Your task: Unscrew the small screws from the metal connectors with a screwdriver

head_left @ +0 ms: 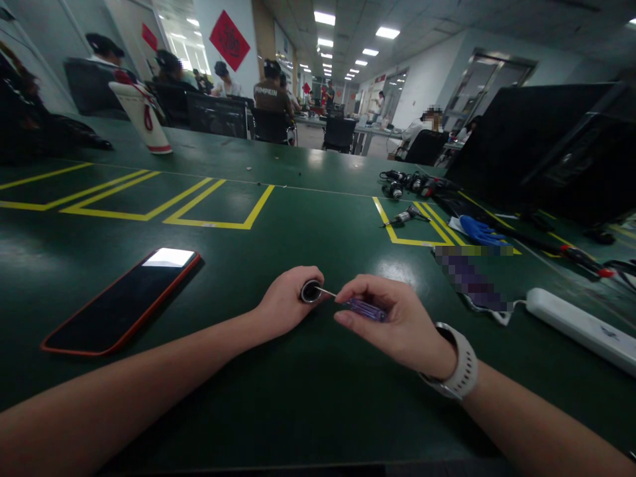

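Note:
My left hand (285, 301) rests on the green table (318, 225), fingers wrapped round a small dark ring-shaped part (311, 291) with a silver rim. My right hand (392, 321), with a white watch on its wrist, pinches a small screwdriver with a purple handle (365, 307). Its thin metal shaft reaches left and the tip touches the ring's opening. Both hands sit close together near the table's front middle.
A phone in a red case (124, 299) lies left of my hands. A white power strip (581, 326), a blue glove (479, 230), small tools (405, 215) and dark cameras (412, 183) lie to the right. Yellow tape marks boxes. People sit at desks far behind.

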`<state>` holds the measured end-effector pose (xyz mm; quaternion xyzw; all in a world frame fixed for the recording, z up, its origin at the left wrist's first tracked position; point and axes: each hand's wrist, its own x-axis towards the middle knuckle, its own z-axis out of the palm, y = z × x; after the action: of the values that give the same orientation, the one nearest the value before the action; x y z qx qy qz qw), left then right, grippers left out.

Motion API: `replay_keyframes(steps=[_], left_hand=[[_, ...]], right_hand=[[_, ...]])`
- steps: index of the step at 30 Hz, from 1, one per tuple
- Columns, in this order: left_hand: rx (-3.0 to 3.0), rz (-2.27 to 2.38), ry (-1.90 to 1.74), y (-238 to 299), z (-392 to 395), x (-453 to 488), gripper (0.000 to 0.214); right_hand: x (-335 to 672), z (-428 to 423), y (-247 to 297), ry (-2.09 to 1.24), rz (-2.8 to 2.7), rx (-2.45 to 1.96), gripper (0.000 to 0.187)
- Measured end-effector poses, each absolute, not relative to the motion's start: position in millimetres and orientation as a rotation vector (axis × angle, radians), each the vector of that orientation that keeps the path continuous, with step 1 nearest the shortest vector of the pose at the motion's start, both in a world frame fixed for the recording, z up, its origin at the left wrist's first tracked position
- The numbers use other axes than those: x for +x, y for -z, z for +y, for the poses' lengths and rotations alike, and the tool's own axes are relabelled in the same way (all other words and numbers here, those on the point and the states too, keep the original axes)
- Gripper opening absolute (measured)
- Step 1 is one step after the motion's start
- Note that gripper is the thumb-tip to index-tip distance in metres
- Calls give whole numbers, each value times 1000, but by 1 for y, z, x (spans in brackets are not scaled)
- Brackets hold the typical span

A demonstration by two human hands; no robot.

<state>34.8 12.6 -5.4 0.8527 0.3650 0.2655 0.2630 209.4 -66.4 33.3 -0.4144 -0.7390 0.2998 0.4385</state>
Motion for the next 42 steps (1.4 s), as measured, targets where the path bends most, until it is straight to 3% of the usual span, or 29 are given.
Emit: replay_keyframes(steps=[3, 9, 20, 29, 42], left_hand=[[2294, 951, -728, 5, 13, 35, 10], [2304, 896, -754, 8, 13, 35, 11], [2232, 915, -812, 12, 15, 35, 12], [2237, 960, -747, 12, 16, 36, 11], [2269, 959, -666, 9, 17, 36, 9]], right_hand=[[210, -67, -33, -547, -1851, -973, 5], [208, -72, -33, -269, -1957, -1010, 9], [209, -50, -5, -932, -1273, -1100, 20], [205, -61, -15, -588, -1551, -1143, 15], [207, -48, 0, -1070, -1179, -1066, 21]])
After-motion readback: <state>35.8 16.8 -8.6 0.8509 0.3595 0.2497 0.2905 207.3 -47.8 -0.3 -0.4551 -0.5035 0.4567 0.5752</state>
